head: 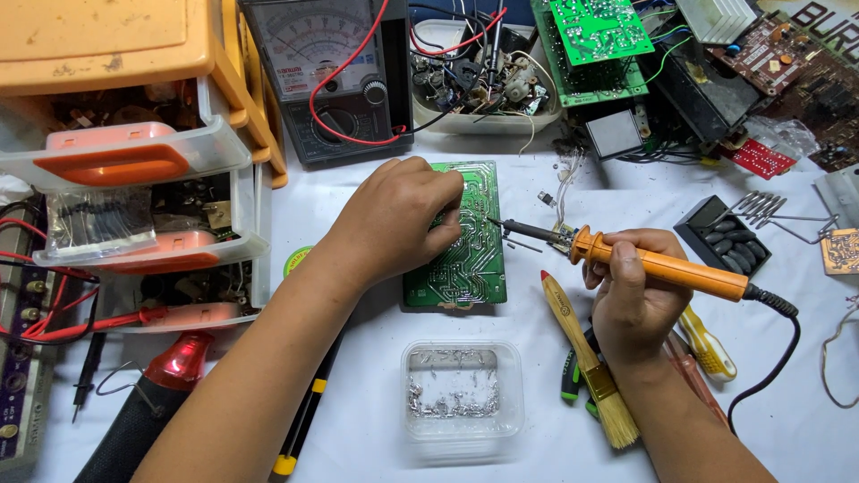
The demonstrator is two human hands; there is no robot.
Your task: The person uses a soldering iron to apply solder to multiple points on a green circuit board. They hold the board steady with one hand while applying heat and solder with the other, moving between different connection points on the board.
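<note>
The right hand (631,291) grasps an orange soldering iron (662,266), tip touching the green circuit board (465,259); the left hand (398,219), fingers curled, presses that board.

Bench count
One board (465,259); beside it one iron (662,268), one brush (586,358), one tub (461,394), one meter (327,76).

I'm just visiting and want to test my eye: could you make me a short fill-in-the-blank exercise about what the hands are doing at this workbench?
1. The right hand holds a soldering iron with an ____ handle.
2. The left hand rests on a circuit board coloured ____.
3. The clear plastic tub lies ____ the person than the board.
4. The brush lies beside the ____ hand.

Missing words: orange; green; nearer; right
</note>
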